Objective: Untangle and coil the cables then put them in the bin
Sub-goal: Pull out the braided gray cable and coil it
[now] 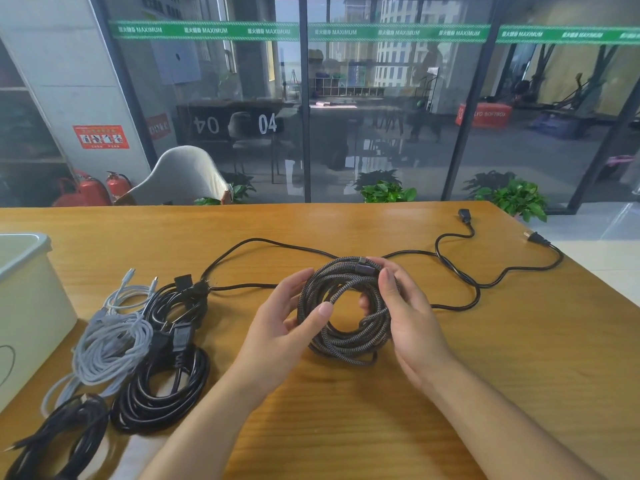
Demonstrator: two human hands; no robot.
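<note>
I hold a coiled dark braided cable (346, 337) just above the wooden table (346, 410). My left hand (287, 327) grips the coil's left side, thumb over the strands. My right hand (405, 313) grips its right side, fingers round the top near the connector end. A thin black power cable (460, 275) lies stretched out behind the coil, with its plug (538, 239) at the far right. At the left lie a grey-white coiled cable (110, 348), a black coiled cable (162, 386) and another black bundle (59, 438). The pale bin (31, 306) stands at the far left.
The table's far edge runs below a glass wall with potted plants (388, 190) behind it. A chair (183, 176) and red fire extinguishers (117, 185) stand beyond the table at the left. The table's right edge slants down past the plug.
</note>
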